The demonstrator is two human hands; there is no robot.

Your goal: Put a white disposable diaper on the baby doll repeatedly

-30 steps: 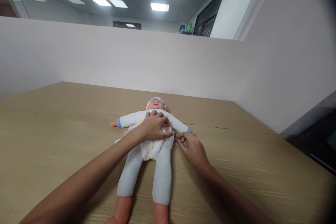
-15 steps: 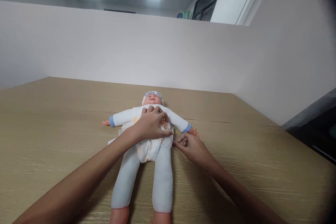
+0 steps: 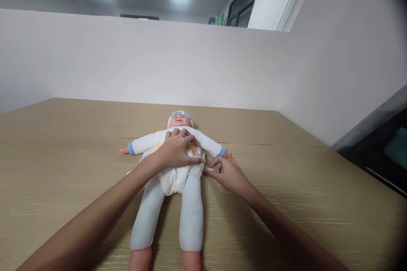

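Observation:
A baby doll (image 3: pixel 190 207) in a white suit and white cap lies on its back on the wooden table (image 3: pixel 63 169), head away from me. A white diaper (image 3: pixel 173 180) is wrapped round its waist. My left hand (image 3: pixel 176 150) lies over the doll's belly, fingers curled and pressing on the diaper's front. Just right of the doll's hip, my right hand (image 3: pixel 224 171) has its fingers pinched on the diaper's side tab. The doll's bare feet reach the bottom edge of the view.
White partition walls (image 3: pixel 159 63) stand behind and to the right of the table. A dark surface (image 3: pixel 375 152) lies beyond the table's right edge. Ceiling lights show above the partition.
The view has shifted, so the doll sits slightly further left. My right hand has moved in closer to the doll's hip. The left hand stays on the belly.

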